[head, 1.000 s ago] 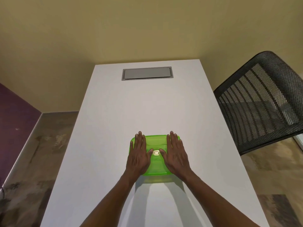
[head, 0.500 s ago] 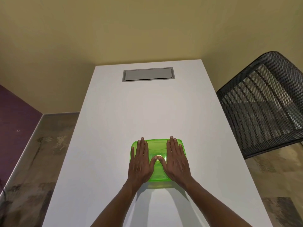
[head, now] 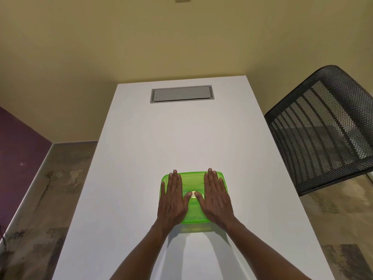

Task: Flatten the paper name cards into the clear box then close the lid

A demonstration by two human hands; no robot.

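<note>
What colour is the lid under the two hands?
Translucent bright green lid, seen in the head view, the only one.

Two bare forearms rise from the bottom of the frame; left hand (head: pixel 172 201) and right hand (head: pixel 217 199) wear no sleeves, gloves or rings.

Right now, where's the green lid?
Head view: the green lid sits on the box at the near centre of the white table, pressed flat under the left hand and right hand.
</note>
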